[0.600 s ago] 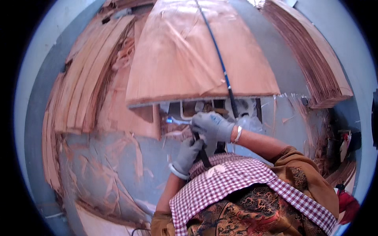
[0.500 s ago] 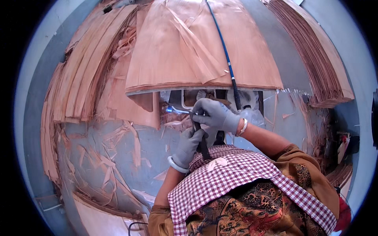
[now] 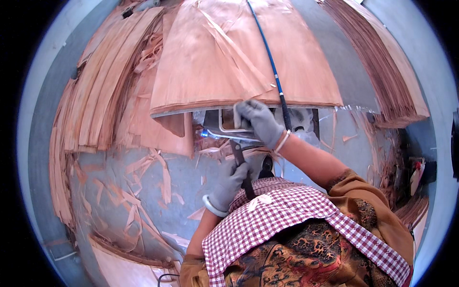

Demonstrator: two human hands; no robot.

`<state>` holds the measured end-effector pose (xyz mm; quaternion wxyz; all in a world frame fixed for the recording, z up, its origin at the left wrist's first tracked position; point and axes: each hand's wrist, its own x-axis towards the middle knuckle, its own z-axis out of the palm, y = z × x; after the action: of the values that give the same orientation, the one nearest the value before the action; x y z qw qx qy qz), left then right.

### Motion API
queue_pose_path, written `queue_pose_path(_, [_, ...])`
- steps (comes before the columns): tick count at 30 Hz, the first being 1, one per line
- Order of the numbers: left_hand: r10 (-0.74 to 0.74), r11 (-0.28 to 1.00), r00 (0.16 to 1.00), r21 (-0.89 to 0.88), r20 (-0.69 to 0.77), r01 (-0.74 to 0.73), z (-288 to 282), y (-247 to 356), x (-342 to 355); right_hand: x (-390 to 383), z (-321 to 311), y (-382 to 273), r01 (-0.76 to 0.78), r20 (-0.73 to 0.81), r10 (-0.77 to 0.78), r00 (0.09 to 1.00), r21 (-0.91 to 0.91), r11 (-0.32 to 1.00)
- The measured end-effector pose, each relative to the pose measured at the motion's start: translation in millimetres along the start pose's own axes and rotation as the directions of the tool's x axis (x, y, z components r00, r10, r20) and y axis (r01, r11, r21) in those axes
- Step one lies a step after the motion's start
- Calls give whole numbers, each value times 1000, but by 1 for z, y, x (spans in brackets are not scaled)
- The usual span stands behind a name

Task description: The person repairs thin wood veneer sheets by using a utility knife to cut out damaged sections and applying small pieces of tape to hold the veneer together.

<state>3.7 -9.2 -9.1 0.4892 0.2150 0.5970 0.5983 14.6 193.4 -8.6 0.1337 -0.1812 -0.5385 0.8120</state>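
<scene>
My left hand (image 3: 227, 184), in a grey glove, is closed around a dark flat blade-like strip (image 3: 238, 152). The strip stands up past my fingers, and its lower part lies against the checked apron (image 3: 282, 205). Farther forward, my right hand (image 3: 262, 123), also gloved in grey, is at the front edge of a stack of thin wood veneer sheets (image 3: 201, 76). Its fingers are bent downward over a white bent-tube frame (image 3: 221, 122) under that edge. Blur hides whether they grip anything.
A blue and black rod (image 3: 273, 62) lies lengthwise on the veneer stack, beside a loose torn strip (image 3: 236, 60). More veneer piles stand at left (image 3: 103, 81) and right (image 3: 382, 62). Veneer scraps (image 3: 134, 205) litter the blue-grey floor. A clear plastic bag (image 3: 306, 136) sits below the stack.
My right hand has left the top of the dark strip and moved forward to the stack's front edge. The left hand still holds the strip in nearly the same place.
</scene>
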Motion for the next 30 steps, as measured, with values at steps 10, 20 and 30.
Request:
queue_pose_path(10, [-32, 900, 979, -431, -202, -60, -4, 23, 1, -40, 29, 0, -120, 58, 122, 991, -35, 992])
queue_pose_path(20, [-64, 849, 998, -526, -12, 48, 1, 16, -6, -62, 11, -11, -431, 505, 281, 816, 209, 878])
queue_pose_path(30, [-115, 900, 988, -409, 106, 149, -15, 29, -27, -66, -16, -50, -285, 386, 296, 874, -87, 955])
